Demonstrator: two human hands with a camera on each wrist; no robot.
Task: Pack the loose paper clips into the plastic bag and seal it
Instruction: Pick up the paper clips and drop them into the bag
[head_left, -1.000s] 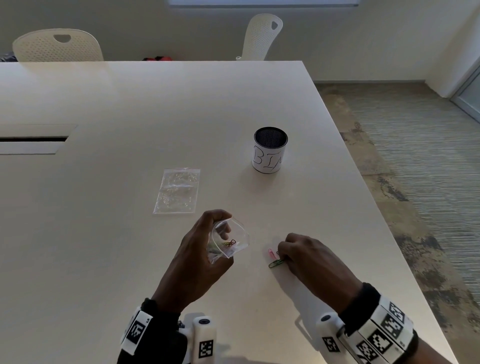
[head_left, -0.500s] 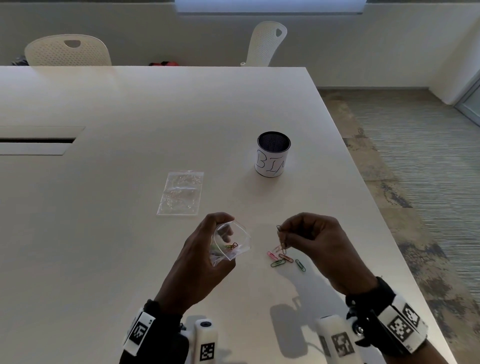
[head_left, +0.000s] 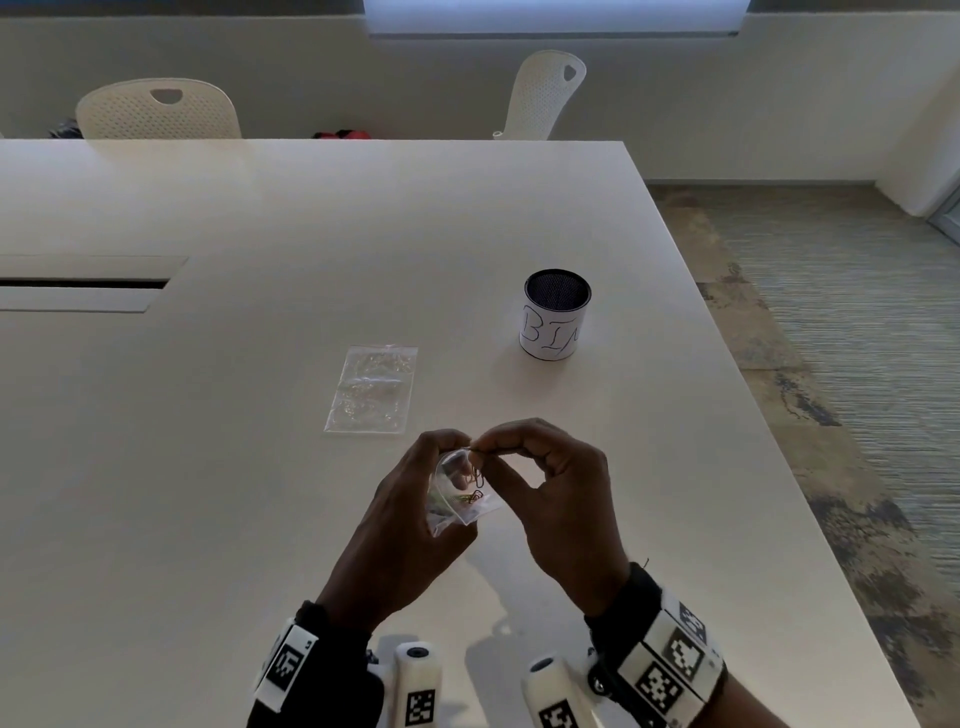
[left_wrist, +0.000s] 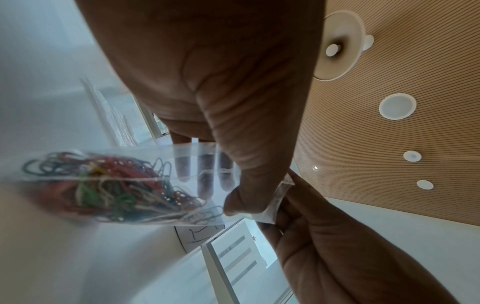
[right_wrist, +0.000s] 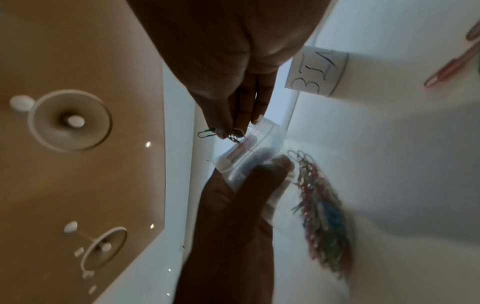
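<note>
A small clear plastic bag (head_left: 460, 493) is held above the near part of the desk (head_left: 260, 234), toward its right edge, with its mouth pulled open and facing up. It is gripped by the left hand (head_left: 400, 530), the thumb on the near wall and the fingers (left_wrist: 205, 174) seen through the plastic behind. A tangle of coloured paper clips (left_wrist: 109, 185), red, green, blue and silver, is shown packed in the bag's lower end by the left wrist view, while in the head view only a few clips can be made out there. Several clips (right_wrist: 233, 135) are pinched between the thumb and fingertips of the right hand (head_left: 550, 488), right at the bag's mouth; one green clip (right_wrist: 206, 133) sticking out of the pinch is seen only in the right wrist view. In that view, loose clips (right_wrist: 451, 63), reddish and blurred, are also seen lying on the desk near a cylindrical cup (head_left: 556, 314); in the head view the hands stand in front of that patch. The cup, dark mesh wrapped in white paper with handwritten letters, stands beyond the hands toward the right edge. Flat clear bags (head_left: 373, 388) lie on the desk beyond the left hand. Two white chairs (head_left: 158, 109) stand past the far edge.
</note>
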